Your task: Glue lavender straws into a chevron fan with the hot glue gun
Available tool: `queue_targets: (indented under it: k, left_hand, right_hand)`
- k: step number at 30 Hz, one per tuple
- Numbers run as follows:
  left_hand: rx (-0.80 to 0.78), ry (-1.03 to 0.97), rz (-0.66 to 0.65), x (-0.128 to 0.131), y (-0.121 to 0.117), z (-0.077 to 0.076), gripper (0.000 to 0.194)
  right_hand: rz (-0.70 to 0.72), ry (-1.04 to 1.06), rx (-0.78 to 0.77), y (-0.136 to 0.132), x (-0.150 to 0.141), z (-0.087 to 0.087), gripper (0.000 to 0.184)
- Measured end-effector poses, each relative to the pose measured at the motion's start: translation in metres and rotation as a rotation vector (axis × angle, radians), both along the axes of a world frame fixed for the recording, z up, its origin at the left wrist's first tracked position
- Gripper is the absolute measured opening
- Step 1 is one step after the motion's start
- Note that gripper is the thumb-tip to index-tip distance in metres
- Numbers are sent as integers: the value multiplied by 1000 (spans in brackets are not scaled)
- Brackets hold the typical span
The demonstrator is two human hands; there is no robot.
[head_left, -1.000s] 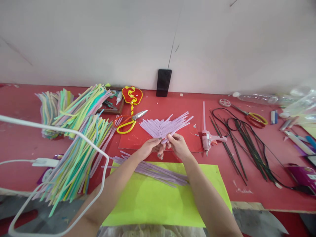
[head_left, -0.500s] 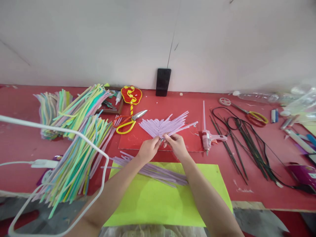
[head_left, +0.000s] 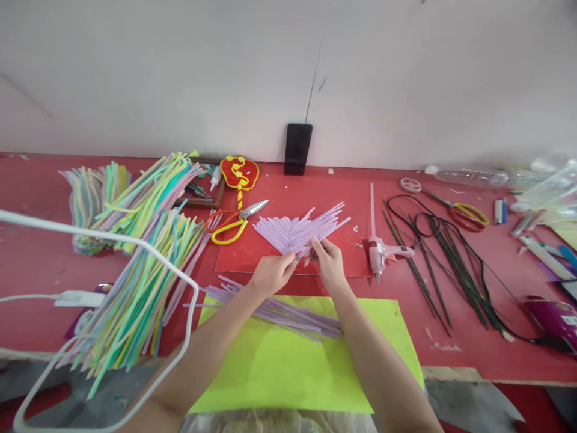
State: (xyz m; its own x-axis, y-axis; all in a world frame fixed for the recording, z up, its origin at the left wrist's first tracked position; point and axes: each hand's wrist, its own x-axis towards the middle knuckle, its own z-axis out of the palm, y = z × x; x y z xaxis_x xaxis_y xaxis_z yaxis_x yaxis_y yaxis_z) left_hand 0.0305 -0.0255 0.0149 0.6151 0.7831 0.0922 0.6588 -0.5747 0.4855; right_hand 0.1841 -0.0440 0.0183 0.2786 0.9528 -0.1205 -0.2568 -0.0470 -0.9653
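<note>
In the head view, both hands are at the near end of a fan of lilac strips [head_left: 291, 231], laid in a V pattern on a red board [head_left: 234, 260] at the middle of the red tabletop [head_left: 478, 364]. The left hand [head_left: 274, 272] pinches the fan's near point between thumb and fingers. The right hand [head_left: 329, 260] pinches strips just to the right of that point, its thumb on top; the far ends spread beyond the hands. How firmly either hand grips cannot be told.

Nearer, loose lilac strips [head_left: 288, 317] lie under the left forearm, partly across a yellow-green sheet [head_left: 279, 373].

To the left of the fan lie scissors [head_left: 244, 214] with red and yellow handles, their blades parted slightly if at all; farther left are heaps of multicoloured strips [head_left: 144, 288]. A white tube [head_left: 189, 325] curves across the near left. Beyond the scissors is a red and yellow ornament [head_left: 240, 173], and at the far middle a black phone [head_left: 298, 149] leans against the wall [head_left: 180, 78].

Right of the board, a pink glue gun [head_left: 377, 254] points its nozzle toward the near side. Dark thin rods [head_left: 460, 273] lie farther right, with a second pair of scissors [head_left: 469, 215] beyond them.
</note>
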Motion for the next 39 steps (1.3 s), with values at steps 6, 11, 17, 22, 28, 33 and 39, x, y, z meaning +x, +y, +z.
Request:
queue_targets:
  k: [6, 11, 17, 22, 28, 33, 39]
  left_hand:
    - [84, 56, -63, 0, 0, -1, 25]
    - [70, 47, -79, 1, -2, -1, 23]
    - [56, 21, -88, 2, -3, 3, 22]
    - [64, 16, -101, 2, -4, 4, 24]
    - [82, 17, -103, 2, -3, 0, 23]
    - [108, 69, -123, 1, 0, -2, 23]
    - [136, 113, -132, 1, 1, -5, 27]
  right_hand:
    - [-44, 2, 11, -1, 0, -3, 41]
    - [-67, -47, -38, -2, 2, -4, 44]
    - [-50, 86, -99, 0, 3, -1, 40]
    - [-33, 188, -113, 2, 3, -1, 42]
    - [-27, 194, -25, 2, 8, -3, 36]
    - [-67, 161, 23, 3, 12, -2, 38]
    - [-111, 55, 3, 3, 17, -2, 43]
